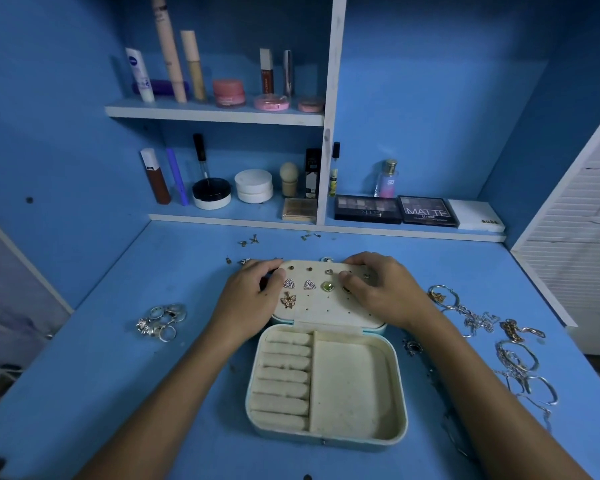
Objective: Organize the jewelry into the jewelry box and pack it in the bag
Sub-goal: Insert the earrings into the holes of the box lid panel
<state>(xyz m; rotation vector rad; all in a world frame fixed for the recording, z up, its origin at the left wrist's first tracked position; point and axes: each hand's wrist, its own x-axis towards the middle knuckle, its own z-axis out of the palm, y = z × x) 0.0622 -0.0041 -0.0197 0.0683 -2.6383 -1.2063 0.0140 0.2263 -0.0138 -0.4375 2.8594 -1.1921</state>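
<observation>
A cream jewelry box point(399, 375) lies open on the blue desk, with ring rolls on its left and a bare tray on its right. Its lid panel point(326, 311) lies flat behind it and carries several earrings: a triangle pair point(289, 284), a green heart point(327, 286) and a butterfly point(288, 300). My left hand point(253, 292) grips the panel's left upper corner with curled fingers. My right hand point(385, 289) rests on the panel's right side, thumb and fingers pinching a small dark earring point(347, 289) against it. No bag is in view.
A pile of rings point(161, 320) lies left of the box. Chains point(482, 320) and bangles point(520, 362) spread along the right, with one dark ring point(413, 347) close to the box. Loose earrings point(250, 240) lie behind the lid. Shelves of cosmetics point(219, 114) line the back.
</observation>
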